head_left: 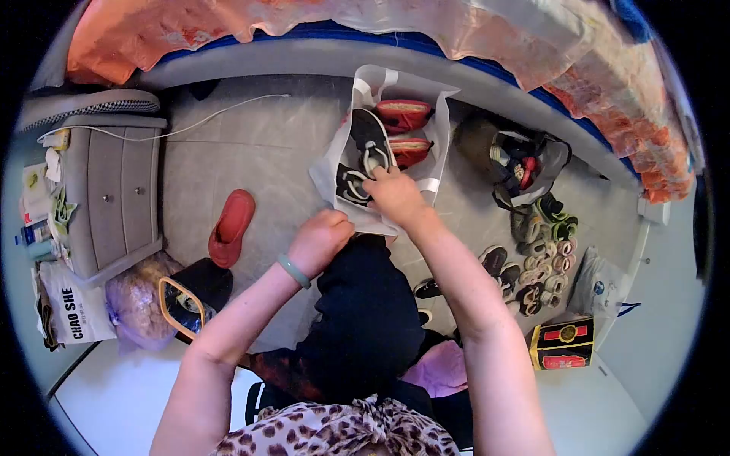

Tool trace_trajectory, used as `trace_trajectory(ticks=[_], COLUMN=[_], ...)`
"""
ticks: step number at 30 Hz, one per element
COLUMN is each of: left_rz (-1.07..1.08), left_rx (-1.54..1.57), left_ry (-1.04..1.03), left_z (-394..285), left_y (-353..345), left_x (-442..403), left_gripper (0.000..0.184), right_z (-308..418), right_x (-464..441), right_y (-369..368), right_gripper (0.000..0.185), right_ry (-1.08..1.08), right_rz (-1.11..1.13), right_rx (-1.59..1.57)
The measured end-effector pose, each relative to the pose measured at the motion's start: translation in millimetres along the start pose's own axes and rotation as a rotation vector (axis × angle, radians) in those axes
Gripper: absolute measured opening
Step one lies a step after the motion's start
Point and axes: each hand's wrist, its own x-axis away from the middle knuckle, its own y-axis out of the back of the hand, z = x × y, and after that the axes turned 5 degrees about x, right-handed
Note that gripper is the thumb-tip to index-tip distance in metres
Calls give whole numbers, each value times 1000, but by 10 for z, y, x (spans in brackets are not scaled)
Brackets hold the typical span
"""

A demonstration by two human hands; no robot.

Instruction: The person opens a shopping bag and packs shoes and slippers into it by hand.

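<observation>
A white bag (443, 163) stands wide open on the floor in front of me. Inside lie a pair of black-and-white sneakers (368, 131) on the left and two red shoes (403, 115) on the right. My left hand (323, 234), below a pale green bangle (294, 270), is closed on the bag's near left edge. Reaching over the near edge, my right hand (397, 196) has its fingers closed at the sneakers' near end. The right fingertips are partly hidden among the shoes.
A black bag (544, 171) with things in it stands to the right, near rows of several small shoes (544, 266). On the left are a red slipper (231, 228), a grey nightstand (114, 197) and a dark bin (205, 289). The bed (304, 61) spans the far side.
</observation>
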Motion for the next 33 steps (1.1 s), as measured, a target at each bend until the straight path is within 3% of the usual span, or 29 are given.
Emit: trace_trajectory(ticks=[8, 11, 17, 21, 22, 26, 29, 31, 33], left_rz=[-87, -82, -28, -80, -47, -60, -5, 13, -35], left_rx=[-8, 9, 1, 8, -18, 14, 62, 69, 52], left_ry=[167, 152, 207, 171, 197, 143, 178, 201, 172], left_z=[29, -4, -93, -158, -153, -48, 1, -4, -15], left_y=[15, -5, 34, 44, 46, -13, -66, -85, -52], left_x=[-57, -34, -9, 97, 143, 280, 343, 362, 321], left_gripper=[8, 8, 10, 8, 7, 9, 8, 8, 8], right_z=[105, 90, 139, 190, 156, -9, -104, -200, -279], right_x=[-187, -87, 176, 117, 77, 146, 413, 846, 1312], right_y=[-248, -227, 88, 34, -11, -347, -118, 211, 436], right_gripper=[20, 29, 30, 25, 29, 44, 38, 22, 16], right_ry=[-25, -50, -25, 14, 12, -148, -176, -399, -544], right_rz=[95, 75, -6, 115, 217, 222, -192, -338, -439], right_rx=[-159, -139, -203, -382, -465, -384, -509, -968, -1070])
